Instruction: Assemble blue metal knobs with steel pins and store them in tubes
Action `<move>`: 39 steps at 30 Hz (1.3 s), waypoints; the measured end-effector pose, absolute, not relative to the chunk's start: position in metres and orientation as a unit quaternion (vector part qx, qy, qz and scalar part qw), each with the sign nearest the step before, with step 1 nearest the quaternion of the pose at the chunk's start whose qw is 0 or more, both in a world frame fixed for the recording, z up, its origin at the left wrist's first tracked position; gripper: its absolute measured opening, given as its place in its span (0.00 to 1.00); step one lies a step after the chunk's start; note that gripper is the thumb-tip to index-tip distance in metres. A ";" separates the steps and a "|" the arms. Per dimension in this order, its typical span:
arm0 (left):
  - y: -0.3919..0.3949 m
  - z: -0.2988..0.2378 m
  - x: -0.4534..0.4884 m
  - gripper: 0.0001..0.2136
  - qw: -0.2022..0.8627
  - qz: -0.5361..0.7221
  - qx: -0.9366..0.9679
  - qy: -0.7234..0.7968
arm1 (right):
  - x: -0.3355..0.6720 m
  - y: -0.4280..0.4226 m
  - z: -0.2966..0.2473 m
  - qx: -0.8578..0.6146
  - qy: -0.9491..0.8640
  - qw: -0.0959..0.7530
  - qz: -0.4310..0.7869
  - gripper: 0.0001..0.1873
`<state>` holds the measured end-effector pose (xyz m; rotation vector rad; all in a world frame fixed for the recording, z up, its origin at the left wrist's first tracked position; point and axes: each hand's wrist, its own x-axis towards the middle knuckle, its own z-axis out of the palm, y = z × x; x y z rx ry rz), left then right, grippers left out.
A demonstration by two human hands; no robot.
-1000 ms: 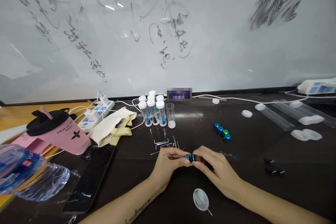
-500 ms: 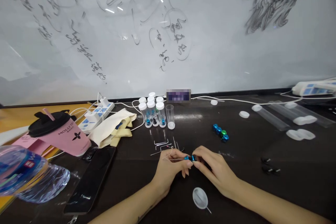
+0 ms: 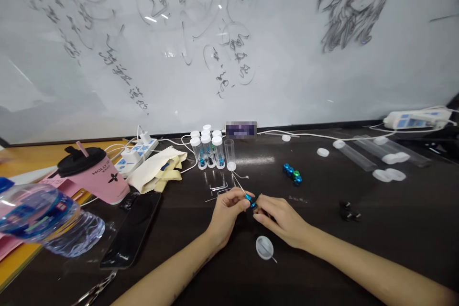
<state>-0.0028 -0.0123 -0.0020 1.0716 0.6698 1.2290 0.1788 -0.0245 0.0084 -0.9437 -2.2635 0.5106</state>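
Note:
A small blue metallic part (image 3: pixel 248 198) with a dark middle is held between my two hands, tilted down to the right. My left hand (image 3: pixel 227 210) pinches its upper end between thumb and fingers. The fingers of my right hand (image 3: pixel 281 217) close around its lower end and partly hide it. From the upper end a thin pale rod or wire (image 3: pixel 239 184) slants up and to the left. Below the hands lies a round translucent dish (image 3: pixel 264 247) with a thin pin across it. Several bent hex keys (image 3: pixel 217 187) rest just beyond my left hand.
Capped clear tubes (image 3: pixel 202 155) stand at the back beside an uncapped one (image 3: pixel 230 155). Blue and green parts (image 3: pixel 292 174), black pieces (image 3: pixel 349 211) and white caps (image 3: pixel 322 152) lie to the right. A phone (image 3: pixel 132 229), pink cup (image 3: pixel 103 177) and water bottle (image 3: pixel 53 217) occupy the left.
The blue part has turned from nearly level to tilted, and its thin rod now points up and away. Both hands have shifted slightly left and up in view. The camera has also moved.

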 end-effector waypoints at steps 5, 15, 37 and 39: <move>-0.013 0.005 -0.009 0.12 0.650 0.554 0.443 0.271 | 0.181 -0.024 0.008 -0.372 -0.826 0.355 0.231 0.17; -0.018 0.003 -0.006 0.19 0.701 0.441 0.495 0.264 | 0.189 -0.015 0.020 -0.381 -0.723 0.461 0.345 0.17; 0.025 0.050 -0.032 0.11 0.049 0.468 0.788 0.396 | 0.189 -0.031 0.077 -0.371 -0.698 0.503 0.349 0.13; 0.048 0.065 -0.037 0.11 -0.117 0.444 0.783 0.419 | 0.189 -0.026 0.084 -0.379 -0.700 0.499 0.342 0.13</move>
